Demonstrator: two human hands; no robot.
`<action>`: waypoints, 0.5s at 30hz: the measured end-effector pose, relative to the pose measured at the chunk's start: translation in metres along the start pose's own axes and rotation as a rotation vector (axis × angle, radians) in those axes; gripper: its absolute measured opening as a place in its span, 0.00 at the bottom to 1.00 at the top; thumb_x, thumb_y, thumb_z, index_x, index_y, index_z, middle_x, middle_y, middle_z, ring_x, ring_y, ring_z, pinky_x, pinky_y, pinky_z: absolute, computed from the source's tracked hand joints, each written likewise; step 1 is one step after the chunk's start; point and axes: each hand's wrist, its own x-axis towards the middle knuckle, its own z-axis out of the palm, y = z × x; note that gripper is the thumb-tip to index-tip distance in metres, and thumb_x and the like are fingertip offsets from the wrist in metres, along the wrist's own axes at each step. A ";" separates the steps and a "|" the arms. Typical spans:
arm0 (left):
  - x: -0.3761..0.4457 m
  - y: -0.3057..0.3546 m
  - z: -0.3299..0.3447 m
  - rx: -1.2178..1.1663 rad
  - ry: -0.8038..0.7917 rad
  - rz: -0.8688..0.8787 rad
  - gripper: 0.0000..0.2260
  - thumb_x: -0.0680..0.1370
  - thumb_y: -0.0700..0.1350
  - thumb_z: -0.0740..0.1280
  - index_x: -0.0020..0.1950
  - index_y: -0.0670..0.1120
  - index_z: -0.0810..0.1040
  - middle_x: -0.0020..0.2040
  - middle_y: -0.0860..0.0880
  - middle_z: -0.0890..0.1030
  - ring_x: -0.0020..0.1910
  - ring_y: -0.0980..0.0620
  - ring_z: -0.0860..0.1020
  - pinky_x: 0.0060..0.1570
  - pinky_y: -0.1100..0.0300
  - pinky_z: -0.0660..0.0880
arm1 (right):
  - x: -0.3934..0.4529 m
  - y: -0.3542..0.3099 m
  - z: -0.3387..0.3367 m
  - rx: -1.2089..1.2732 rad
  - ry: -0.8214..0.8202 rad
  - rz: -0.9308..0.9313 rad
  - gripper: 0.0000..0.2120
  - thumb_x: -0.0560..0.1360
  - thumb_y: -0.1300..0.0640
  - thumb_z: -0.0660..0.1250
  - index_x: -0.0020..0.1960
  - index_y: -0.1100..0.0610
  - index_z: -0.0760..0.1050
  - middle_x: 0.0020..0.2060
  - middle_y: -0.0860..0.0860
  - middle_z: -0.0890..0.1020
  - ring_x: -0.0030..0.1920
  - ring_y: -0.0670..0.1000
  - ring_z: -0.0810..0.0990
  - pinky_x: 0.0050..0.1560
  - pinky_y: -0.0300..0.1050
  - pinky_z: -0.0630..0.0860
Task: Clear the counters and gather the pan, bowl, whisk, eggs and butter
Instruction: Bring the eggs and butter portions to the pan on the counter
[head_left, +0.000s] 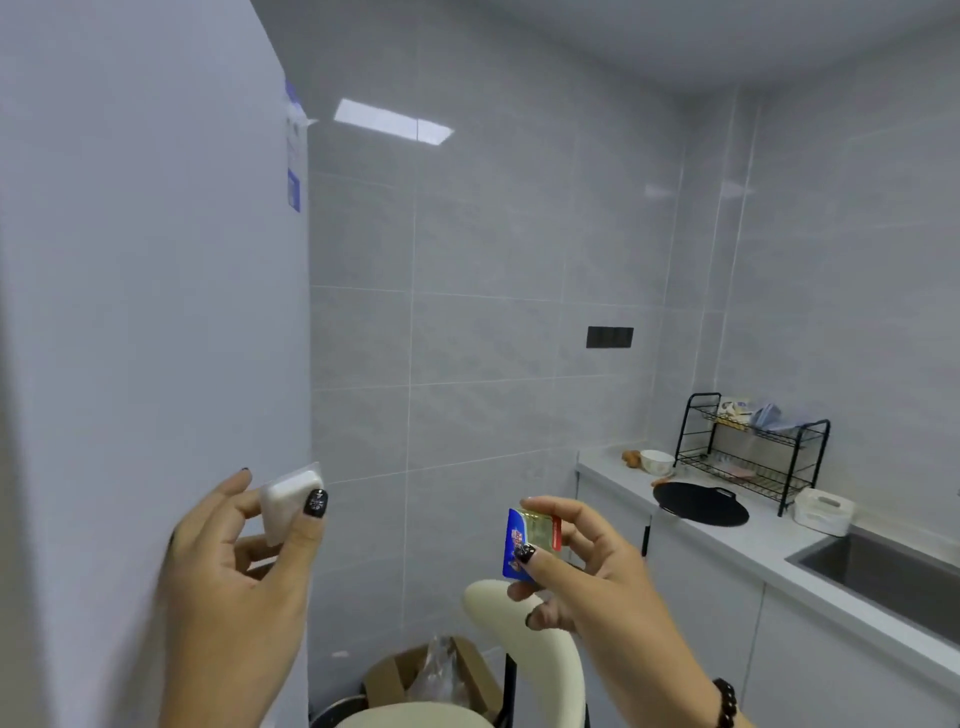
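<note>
Butter packet, blue and gold with a red edge, sits pinched upright between the thumb and fingers of the right hand, held in the air above a cream chair back. Further left, the left hand grips a small white handle at the edge of a tall pale fridge door. To the right, on the grey worktop, lie a dark round pan, a white bowl with brownish eggs beside it, a black two-tier dish rack, then a steel sink.
</note>
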 end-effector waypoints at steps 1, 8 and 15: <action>0.003 -0.001 -0.002 0.037 0.012 0.019 0.07 0.67 0.56 0.69 0.42 0.60 0.75 0.67 0.54 0.72 0.41 0.49 0.80 0.35 0.81 0.69 | 0.003 0.001 0.006 -0.001 -0.015 0.002 0.17 0.73 0.72 0.66 0.54 0.52 0.79 0.50 0.57 0.78 0.35 0.54 0.83 0.32 0.44 0.77; 0.044 -0.029 -0.048 0.094 0.070 0.061 0.04 0.68 0.55 0.69 0.39 0.62 0.75 0.68 0.55 0.70 0.41 0.57 0.78 0.34 0.80 0.69 | 0.026 0.013 0.080 0.009 -0.133 0.027 0.23 0.72 0.76 0.65 0.57 0.51 0.78 0.53 0.57 0.78 0.42 0.57 0.85 0.37 0.44 0.80; 0.095 -0.062 -0.108 0.150 0.088 0.026 0.11 0.67 0.59 0.67 0.44 0.55 0.77 0.68 0.58 0.69 0.44 0.55 0.79 0.38 0.68 0.71 | 0.046 0.034 0.159 -0.003 -0.221 0.058 0.22 0.72 0.74 0.65 0.57 0.51 0.77 0.54 0.57 0.78 0.43 0.56 0.86 0.38 0.42 0.81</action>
